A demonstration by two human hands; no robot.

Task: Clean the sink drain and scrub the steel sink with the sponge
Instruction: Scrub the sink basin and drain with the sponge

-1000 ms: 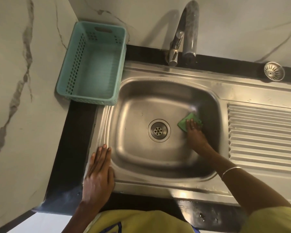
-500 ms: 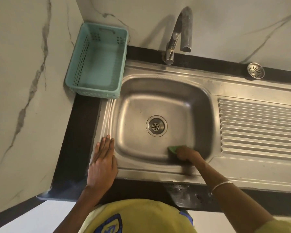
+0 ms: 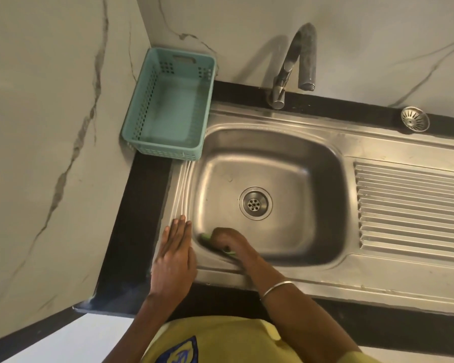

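Steel sink (image 3: 286, 142): scrubbing step underway. Left hand (image 3: 174, 255) flat on the rim, fingers straight. Right hand (image 3: 227, 241) curled onto green sponge (image 3: 206, 237) at basin's near-left corner. Next likely: sweep toward drain (image 3: 255, 203).

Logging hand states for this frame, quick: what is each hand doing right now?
Left hand: open, fingers straight, resting flat on the sink rim.
Right hand: fingers curled, gripping the green sponge against the basin's near-left corner.
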